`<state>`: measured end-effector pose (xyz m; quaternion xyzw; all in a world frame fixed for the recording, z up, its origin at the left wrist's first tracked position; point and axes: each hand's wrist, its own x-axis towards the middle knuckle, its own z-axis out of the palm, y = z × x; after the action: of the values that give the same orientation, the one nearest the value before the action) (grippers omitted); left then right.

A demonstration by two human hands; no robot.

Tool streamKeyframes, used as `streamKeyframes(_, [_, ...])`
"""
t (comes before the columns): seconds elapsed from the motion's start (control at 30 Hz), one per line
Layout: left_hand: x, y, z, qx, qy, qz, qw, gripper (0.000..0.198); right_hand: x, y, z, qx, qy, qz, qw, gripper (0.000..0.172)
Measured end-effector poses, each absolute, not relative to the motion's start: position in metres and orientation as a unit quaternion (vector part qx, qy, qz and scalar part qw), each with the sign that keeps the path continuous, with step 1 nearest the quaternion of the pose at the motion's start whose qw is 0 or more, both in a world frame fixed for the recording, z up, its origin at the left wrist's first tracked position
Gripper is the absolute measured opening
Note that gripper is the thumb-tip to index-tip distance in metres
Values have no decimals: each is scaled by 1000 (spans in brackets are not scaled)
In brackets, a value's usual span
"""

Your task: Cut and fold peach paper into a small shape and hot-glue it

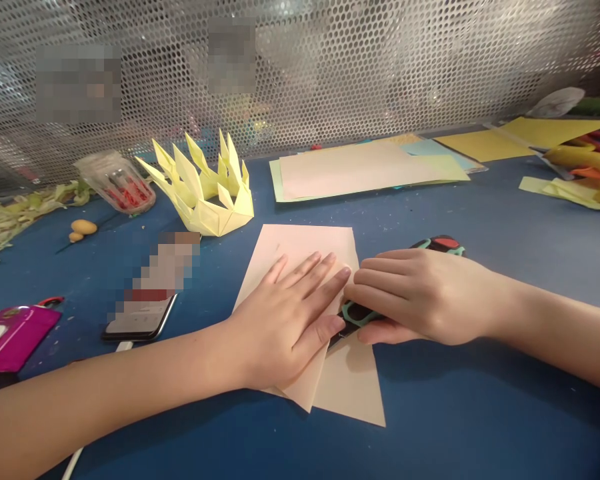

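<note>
A pale pink sheet of paper (350, 380) lies folded on the blue table (480, 413). My left hand (290, 320) rests flat on it with fingers stretched out, pressing the fold down. My right hand (420, 297) is closed around a teal and black cutter (443, 244) whose blade end meets the paper's folded edge right by my left fingertips. The tool's middle is hidden under my right hand.
A yellow folded paper crown (205, 193) stands behind the sheet. A stack of coloured paper (365, 170) lies at the back, more yellow sheets (525, 137) at the right. A phone (140, 320), a magenta object (15, 337) and a plastic box (117, 180) sit at the left.
</note>
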<state>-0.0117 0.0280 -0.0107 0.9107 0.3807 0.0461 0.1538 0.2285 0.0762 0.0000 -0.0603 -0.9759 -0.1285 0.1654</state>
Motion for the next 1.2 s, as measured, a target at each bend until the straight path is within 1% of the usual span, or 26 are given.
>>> streamKeyframes(0.13, [-11, 28, -10, 909, 383, 45, 157, 67, 226, 73, 1, -60, -976, -131, 164, 51])
streamKeyframes(0.37, [-12, 29, -11, 910, 378, 46, 165, 70, 230, 75, 3, -55, -980, -116, 151, 49])
streamKeyframes(0.73, [-12, 29, -13, 909, 378, 51, 169, 69, 230, 77, 4, -51, -981, -109, 153, 48])
streamKeyframes(0.83, [-12, 29, -10, 904, 380, 56, 189, 70, 230, 77, 5, -56, -982, -102, 151, 48])
streamKeyframes(0.9, [-14, 29, -2, 889, 388, 69, 232, 75, 231, 78, 5, -67, -981, -92, 155, 47])
streamKeyframes(0.97, [-18, 28, 11, 865, 399, 86, 292, 85, 234, 79, 6, -88, -979, -82, 162, 47])
streamKeyframes(1.03, [-24, 27, 27, 844, 410, 100, 331, 103, 237, 82, 5, -111, -975, -71, 178, 48])
streamKeyframes(1.1, [-29, 24, 42, 843, 426, 79, 318, 131, 241, 85, 3, -132, -970, -58, 198, 49])
streamKeyframes(1.13, [-30, 22, 49, 854, 420, 59, 300, 135, 242, 86, 2, -141, -967, -49, 209, 49])
streamKeyframes(1.17, [-30, 21, 53, 861, 426, 49, 276, 131, 244, 87, 1, -149, -963, -38, 221, 48])
streamKeyframes(1.2, [-29, 19, 57, 861, 436, 55, 254, 120, 245, 88, 0, -155, -960, -24, 232, 46])
